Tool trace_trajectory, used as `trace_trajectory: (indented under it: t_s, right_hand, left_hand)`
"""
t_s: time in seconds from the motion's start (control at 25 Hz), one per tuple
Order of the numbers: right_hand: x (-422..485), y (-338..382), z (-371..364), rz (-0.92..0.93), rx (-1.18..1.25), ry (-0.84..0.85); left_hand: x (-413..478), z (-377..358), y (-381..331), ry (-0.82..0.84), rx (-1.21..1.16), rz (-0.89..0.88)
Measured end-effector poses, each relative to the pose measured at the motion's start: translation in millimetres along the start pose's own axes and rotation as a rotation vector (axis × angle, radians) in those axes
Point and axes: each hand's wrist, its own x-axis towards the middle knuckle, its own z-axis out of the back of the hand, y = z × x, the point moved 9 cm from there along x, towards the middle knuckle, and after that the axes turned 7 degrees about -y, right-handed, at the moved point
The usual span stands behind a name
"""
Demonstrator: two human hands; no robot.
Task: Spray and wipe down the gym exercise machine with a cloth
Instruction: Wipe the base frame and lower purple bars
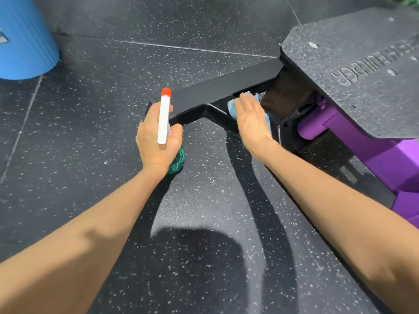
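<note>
The gym machine's black steel base bar (pixel 217 89) runs low over the floor from centre to the right, joining a grey textured footplate (pixel 353 71) and purple frame parts (pixel 353 141). My left hand (pixel 156 141) grips a spray bottle (pixel 163 118) with a white head, a red nozzle tip and a green body partly hidden below the hand. The nozzle points away from me toward the bar's left end. My right hand (pixel 251 123) lies flat with straight fingers, pressing a light blue cloth (pixel 233 107) against the bar's inner angled brace. The hand hides most of the cloth.
A blue ribbed bin (pixel 25 41) stands at the top left on the dark speckled rubber floor (pixel 108 71). Shadows of my arms and head fall on the floor near the bottom centre. The purple frame slopes down along the right edge.
</note>
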Motion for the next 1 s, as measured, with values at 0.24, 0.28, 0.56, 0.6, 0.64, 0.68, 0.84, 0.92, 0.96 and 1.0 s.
trace_trajectory:
  t_s: [0.24, 0.28, 0.56, 0.6, 0.64, 0.68, 0.84, 0.92, 0.96, 1.0]
  right_hand:
    - [7, 17, -13, -0.122, -0.071, 0.27]
    - [0, 15, -6, -0.036, -0.132, 0.145]
    - [-39, -51, 40, 0.253, -0.408, -0.279]
    - [-33, -55, 51, 0.209, -0.42, -0.321]
    - [-36, -53, 46, 0.224, -0.448, -0.291]
    - [-47, -45, 25, 0.302, -0.514, -0.218]
    - [-106, -35, -34, 0.28, -0.482, 0.011]
    - [-128, -40, -32, 0.21, -0.396, 0.04]
    - [-143, -45, -33, 0.194, -0.419, 0.065]
    - [-157, -50, -32, 0.191, -0.437, 0.04]
  left_hand:
    - [3, -2, 3, 0.029, 0.02, -0.002]
    - [3, -2, 2, 0.031, 0.017, -0.004]
    - [-1, -10, -13, 0.093, 0.069, -0.028]
    - [-2, -14, -18, 0.114, 0.093, -0.059]
    - [-6, -18, -22, 0.143, 0.092, -0.076]
    - [-14, -23, -28, 0.186, 0.049, -0.088]
    - [-49, -39, -58, 0.381, -0.145, -0.106]
    - [-65, -46, -72, 0.474, -0.169, -0.107]
    - [-74, -49, -80, 0.516, -0.166, -0.12]
    - [-81, -51, -85, 0.552, -0.155, -0.141]
